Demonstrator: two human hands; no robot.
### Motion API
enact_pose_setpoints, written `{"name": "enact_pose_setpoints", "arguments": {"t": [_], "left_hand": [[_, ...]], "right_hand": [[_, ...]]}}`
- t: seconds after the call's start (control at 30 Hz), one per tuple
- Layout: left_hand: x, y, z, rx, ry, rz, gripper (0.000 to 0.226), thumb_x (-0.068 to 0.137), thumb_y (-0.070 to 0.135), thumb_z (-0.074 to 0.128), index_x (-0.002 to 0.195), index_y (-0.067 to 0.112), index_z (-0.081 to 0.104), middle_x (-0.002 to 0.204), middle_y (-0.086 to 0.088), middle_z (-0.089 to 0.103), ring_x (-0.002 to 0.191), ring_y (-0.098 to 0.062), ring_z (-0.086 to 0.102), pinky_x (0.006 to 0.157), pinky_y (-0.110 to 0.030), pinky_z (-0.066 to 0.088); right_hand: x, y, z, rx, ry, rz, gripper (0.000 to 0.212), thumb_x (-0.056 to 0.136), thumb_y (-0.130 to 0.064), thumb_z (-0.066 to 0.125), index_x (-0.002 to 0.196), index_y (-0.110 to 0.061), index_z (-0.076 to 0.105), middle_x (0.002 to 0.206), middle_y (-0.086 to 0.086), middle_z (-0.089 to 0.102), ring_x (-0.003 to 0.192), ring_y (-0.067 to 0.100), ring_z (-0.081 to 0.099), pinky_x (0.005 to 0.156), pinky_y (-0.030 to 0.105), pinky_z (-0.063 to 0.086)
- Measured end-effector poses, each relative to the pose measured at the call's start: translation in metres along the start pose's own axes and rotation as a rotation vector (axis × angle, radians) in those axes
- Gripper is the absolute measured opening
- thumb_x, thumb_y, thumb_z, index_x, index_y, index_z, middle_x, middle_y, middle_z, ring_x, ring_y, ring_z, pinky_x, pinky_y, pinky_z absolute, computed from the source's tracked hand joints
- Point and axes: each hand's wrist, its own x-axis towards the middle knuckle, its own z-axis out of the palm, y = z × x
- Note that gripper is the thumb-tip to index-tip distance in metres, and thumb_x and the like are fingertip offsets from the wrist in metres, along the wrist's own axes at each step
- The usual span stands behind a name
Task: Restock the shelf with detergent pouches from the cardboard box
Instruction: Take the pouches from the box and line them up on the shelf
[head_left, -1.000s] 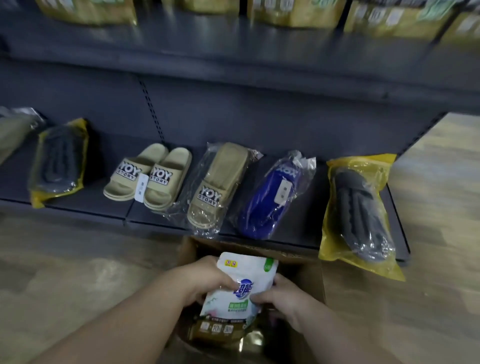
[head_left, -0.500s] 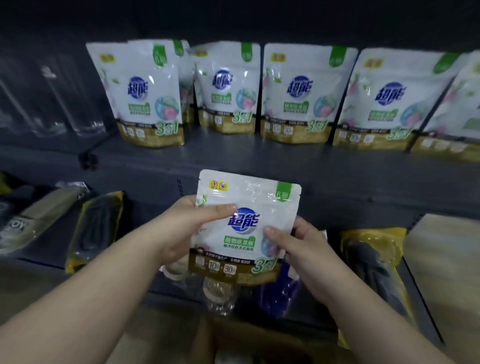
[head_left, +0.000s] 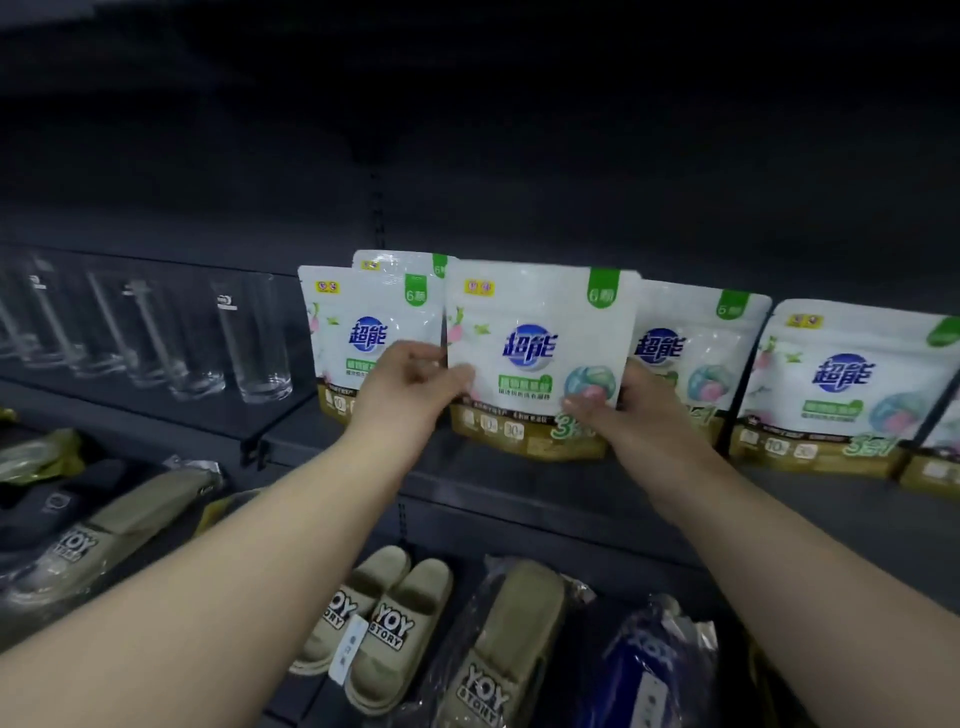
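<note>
Two hands (head_left: 511, 405) gripping glossy flat pouch (head_left: 540, 358), dark shelf (head_left: 519, 483)

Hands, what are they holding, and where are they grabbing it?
A detergent pouch, held upright at the shelf. The left hand grips its lower left edge, the right hand its lower right edge.

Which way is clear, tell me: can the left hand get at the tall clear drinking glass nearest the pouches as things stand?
Probably yes, once freed. The left hand grips the held white detergent pouch by its left edge, and the tall clear drinking glass stands just to its left on the same dark shelf, with nothing between them.
</note>
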Motion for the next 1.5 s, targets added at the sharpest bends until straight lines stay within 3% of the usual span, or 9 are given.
{"name": "enact_pose_setpoints", "arguments": {"t": [0.17, 0.37, 0.6, 0.77, 1.0, 1.17, 1.27, 1.4, 1.5], "left_hand": [[-0.007, -0.039, 0.005, 0.169, 0.026, -0.010, 0.026, 0.087, 0.032, 0.073, 0.106, 0.018, 0.062, 0.095, 0.005, 0.066, 0.079, -0.004, 0.058, 0.059, -0.009, 0.041], [-0.009, -0.045, 0.011, 0.224, 0.091, 0.001, 0.031, 0.086, 0.035, 0.073, 0.109, 0.027, 0.053, 0.098, 0.011, 0.062, 0.082, -0.003, 0.056, 0.063, -0.014, 0.040], [-0.013, -0.049, 0.015, 0.257, 0.138, 0.033, 0.037, 0.085, 0.033, 0.073, 0.116, 0.026, 0.054, 0.102, 0.010, 0.063, 0.091, -0.009, 0.057, 0.068, -0.021, 0.040], [-0.014, -0.051, 0.016, 0.251, 0.152, 0.054, 0.033, 0.085, 0.031, 0.075, 0.107, 0.029, 0.050, 0.104, 0.007, 0.063, 0.092, -0.009, 0.059, 0.068, -0.018, 0.041], [-0.026, -0.053, 0.015, 0.202, 0.221, 0.093, 0.022, 0.085, 0.028, 0.074, 0.098, 0.022, 0.056, 0.097, 0.002, 0.066, 0.082, -0.004, 0.060, 0.065, -0.015, 0.044], [-0.066, -0.056, 0.023, 0.074, 0.164, 0.092, 0.013, 0.087, 0.021, 0.072, 0.088, 0.025, 0.060, 0.081, 0.008, 0.065, 0.071, 0.007, 0.057, 0.064, -0.005, 0.042], [-0.105, -0.069, 0.037, -0.006, -0.035, 0.047, 0.012, 0.088, 0.014, 0.070, 0.090, 0.023, 0.063, 0.081, 0.005, 0.067, 0.075, -0.001, 0.060, 0.069, -0.014, 0.046], [-0.149, -0.107, 0.040, 0.034, -0.265, -0.032, 0.009, 0.086, 0.023, 0.067, 0.087, 0.032, 0.064, 0.080, 0.006, 0.069, 0.078, -0.016, 0.067, 0.075, -0.037, 0.058], [-0.179, -0.139, 0.025, 0.100, -0.304, -0.140, 0.011, 0.087, 0.023, 0.064, 0.087, 0.033, 0.067, 0.080, -0.005, 0.071, 0.077, -0.027, 0.070, 0.075, -0.051, 0.058]], "right_hand": [[0.004, 0.029, 0.014, -0.022, -0.037, 0.042, 0.035, 0.092, -0.014, 0.071, 0.121, -0.033, 0.063, 0.119, -0.019, 0.070, 0.112, -0.002, 0.062, 0.101, 0.028, 0.048], [0.009, 0.031, 0.022, -0.048, -0.026, 0.034, 0.040, 0.093, -0.015, 0.071, 0.131, -0.024, 0.062, 0.117, -0.020, 0.069, 0.105, -0.011, 0.059, 0.084, 0.011, 0.046], [0.008, 0.036, 0.021, -0.082, -0.045, 0.013, 0.044, 0.089, -0.016, 0.076, 0.124, -0.037, 0.062, 0.115, -0.026, 0.069, 0.103, -0.021, 0.058, 0.090, 0.013, 0.046], [0.009, 0.038, 0.019, -0.008, -0.034, 0.057, 0.047, 0.082, -0.016, 0.082, 0.120, -0.036, 0.061, 0.117, -0.017, 0.072, 0.110, -0.004, 0.064, 0.097, 0.026, 0.053], [-0.004, 0.030, 0.018, -0.016, 0.072, 0.037, 0.036, 0.080, -0.027, 0.084, 0.104, -0.037, 0.058, 0.110, -0.017, 0.069, 0.104, 0.000, 0.064, 0.087, 0.026, 0.054], [-0.042, 0.027, 0.015, -0.080, 0.283, 0.028, 0.030, 0.086, -0.028, 0.076, 0.112, -0.022, 0.060, 0.107, -0.009, 0.066, 0.098, 0.000, 0.063, 0.086, 0.021, 0.053], [-0.092, 0.028, 0.016, -0.088, 0.298, -0.029, 0.017, 0.089, -0.018, 0.072, 0.102, -0.022, 0.063, 0.098, -0.009, 0.068, 0.091, -0.003, 0.065, 0.078, 0.008, 0.049], [-0.148, 0.057, 0.016, -0.021, 0.101, 0.138, 0.009, 0.089, -0.016, 0.072, 0.089, -0.025, 0.069, 0.087, 0.002, 0.073, 0.082, 0.017, 0.071, 0.079, 0.033, 0.058], [-0.186, 0.082, 0.016, 0.017, -0.032, 0.340, 0.007, 0.093, -0.007, 0.067, 0.093, -0.013, 0.069, 0.085, 0.012, 0.074, 0.074, 0.020, 0.072, 0.067, 0.023, 0.058]]}}
